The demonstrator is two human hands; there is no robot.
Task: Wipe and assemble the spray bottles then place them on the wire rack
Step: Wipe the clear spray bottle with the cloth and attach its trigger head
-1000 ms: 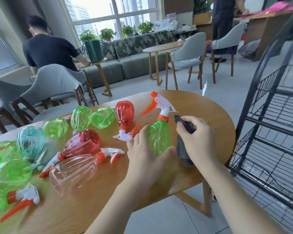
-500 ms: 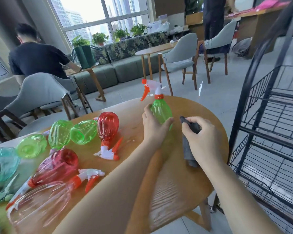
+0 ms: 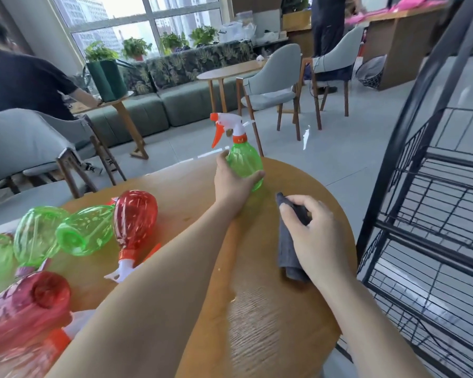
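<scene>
We hold the assembled green spray bottle (image 3: 245,166) upright in our left hand (image 3: 231,184), fingers and thumb curled round its belly, near the far edge of the round wooden table (image 3: 257,309); we cannot tell whether its base rests on the wood or is lifted just clear. Our right hand (image 3: 316,236) lies closer to us, near the table's right edge, fingers curled over a folded grey cloth (image 3: 288,251) that lies on the wood. The wire rack (image 3: 432,203) stands just beside that right edge, its black shelves open toward us. As we judge it, the bottle is ready to go to the rack, and the risks lie in that crossing: the left arm must pass over or around the right hand and cloth, and the tall orange-and-white trigger head (image 3: 228,128) could catch on a rack upright or a shelf's front wire and twist the smooth, rounded plastic out of our hold. A narrow base set on spaced wires may also tip. Toward the table's left edge, the loose green bottles (image 3: 63,236) and a red bottle (image 3: 134,216) lie on their sides, close under our forearm, so a backward sweep of the elbow could roll them. The far right part of the table offers the freest path.
</scene>
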